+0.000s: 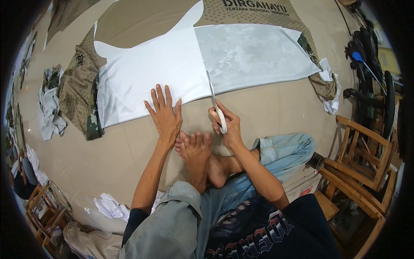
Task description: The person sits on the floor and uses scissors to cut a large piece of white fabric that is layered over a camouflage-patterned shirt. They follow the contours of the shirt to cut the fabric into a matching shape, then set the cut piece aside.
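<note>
White cloth [146,69] is spread on the floor [103,159]; at its near edge, scissors [222,120] are grasped by the right hand [231,129], the left hand [166,118] laid flat, fingers splayed.

- Left hand [165,115] flat on white cloth [146,77], at its near edge
- Right hand [230,127] gripping scissors [214,102], blades at the near edge where white meets grey cloth [250,56]
- Brown cloth [140,21] on the floor [267,110], along the white cloth's far edge
- Wooden frame [365,134] by the floor's right edge
</note>
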The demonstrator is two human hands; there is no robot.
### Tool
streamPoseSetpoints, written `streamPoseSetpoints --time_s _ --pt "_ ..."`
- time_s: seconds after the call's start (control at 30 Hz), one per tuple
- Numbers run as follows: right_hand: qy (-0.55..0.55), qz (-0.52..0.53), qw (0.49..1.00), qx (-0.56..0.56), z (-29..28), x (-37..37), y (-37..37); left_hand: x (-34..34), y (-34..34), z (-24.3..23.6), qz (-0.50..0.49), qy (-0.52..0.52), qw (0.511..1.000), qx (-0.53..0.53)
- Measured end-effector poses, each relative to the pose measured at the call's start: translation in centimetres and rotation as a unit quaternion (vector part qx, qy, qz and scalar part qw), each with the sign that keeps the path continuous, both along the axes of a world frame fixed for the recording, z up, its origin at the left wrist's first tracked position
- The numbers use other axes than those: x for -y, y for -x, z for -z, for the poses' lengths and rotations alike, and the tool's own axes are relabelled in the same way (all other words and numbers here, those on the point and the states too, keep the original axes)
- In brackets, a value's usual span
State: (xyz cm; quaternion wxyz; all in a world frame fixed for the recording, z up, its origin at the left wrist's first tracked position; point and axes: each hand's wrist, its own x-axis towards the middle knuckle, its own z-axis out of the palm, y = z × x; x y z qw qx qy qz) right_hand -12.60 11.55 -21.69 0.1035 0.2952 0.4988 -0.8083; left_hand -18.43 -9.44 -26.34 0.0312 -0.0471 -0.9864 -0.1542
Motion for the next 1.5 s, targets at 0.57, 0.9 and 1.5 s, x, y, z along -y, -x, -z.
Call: streamPoseSetpoints --time_s 0.57,0.9,1.5 --pt "-0.01 -0.004 1.0 -0.012 -0.2 0.2 3.5 0.1 0.1 -0.2 -0.005 0.01 1.0 0.009" --pt "-0.014 -0.005 1.0 -0.014 -0.2 0.6 4.4 0.1 0.2 -0.2 -0.002 0.0 1.0 0.009" --pt "-0.032 -0.022 0.999 -0.007 -0.8 0.6 8.3 0.1 0.3 0.0 -0.004 -0.004 1.0 0.011"
